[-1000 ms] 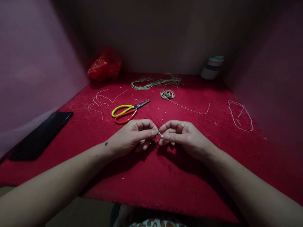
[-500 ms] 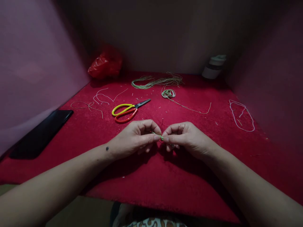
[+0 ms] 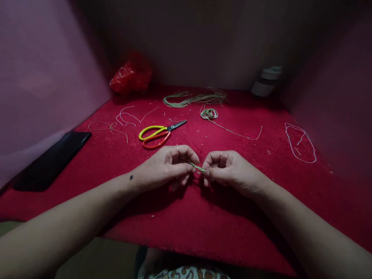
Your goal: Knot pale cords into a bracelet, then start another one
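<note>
A short length of green braided cord stretches between my two hands, just above the red cloth. My left hand pinches its left part between thumb and forefinger. At the other end, the thumb and forefinger of my right hand are closed on it. Both ends of the cord are hidden by the fingers. A pin stands in the cloth just beyond the gap between the hands. Scissors with one yellow and one red handle lie beyond my left hand, blades pointing right.
On the red-covered table lie a bundle of green threads, a coiled braided cord, loose threads and a black phone-like slab. A red plastic bag and a lidded cup stand at the back. Walls enclose three sides.
My hands have moved slightly apart, so more of the green braided cord shows between the fingertips. The whole view has shifted a little; the other things lie as before.
</note>
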Demonstrator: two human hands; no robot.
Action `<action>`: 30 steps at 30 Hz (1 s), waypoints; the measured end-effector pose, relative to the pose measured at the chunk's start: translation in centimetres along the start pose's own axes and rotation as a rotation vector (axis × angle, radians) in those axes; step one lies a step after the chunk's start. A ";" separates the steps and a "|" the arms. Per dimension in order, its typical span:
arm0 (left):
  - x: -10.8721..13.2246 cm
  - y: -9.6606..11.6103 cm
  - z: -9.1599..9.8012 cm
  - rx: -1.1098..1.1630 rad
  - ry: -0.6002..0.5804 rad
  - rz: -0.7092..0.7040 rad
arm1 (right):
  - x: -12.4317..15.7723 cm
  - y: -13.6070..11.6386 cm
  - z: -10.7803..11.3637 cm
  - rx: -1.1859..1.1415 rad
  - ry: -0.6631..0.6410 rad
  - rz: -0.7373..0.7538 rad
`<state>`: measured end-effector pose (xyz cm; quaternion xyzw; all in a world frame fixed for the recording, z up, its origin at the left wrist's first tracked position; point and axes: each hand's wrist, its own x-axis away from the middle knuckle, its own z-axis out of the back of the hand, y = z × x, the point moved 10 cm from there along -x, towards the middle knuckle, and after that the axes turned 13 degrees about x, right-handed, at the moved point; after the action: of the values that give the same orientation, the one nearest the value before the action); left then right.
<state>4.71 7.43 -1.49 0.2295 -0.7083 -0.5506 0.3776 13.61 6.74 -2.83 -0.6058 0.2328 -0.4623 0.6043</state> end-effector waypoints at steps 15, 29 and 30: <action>0.1 0.5 -0.4 0.023 -0.020 -0.023 | 0.0 0.0 0.3 0.043 0.019 -0.019; -0.2 0.2 1.3 0.238 0.132 -0.026 | 0.0 0.2 0.8 0.121 0.090 -0.040; -0.2 0.3 1.6 0.247 0.147 -0.040 | 0.0 0.2 0.8 0.082 0.084 -0.036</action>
<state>3.62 8.61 -1.39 0.3282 -0.7364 -0.4482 0.3861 14.35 7.11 -2.93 -0.5645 0.2278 -0.5071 0.6101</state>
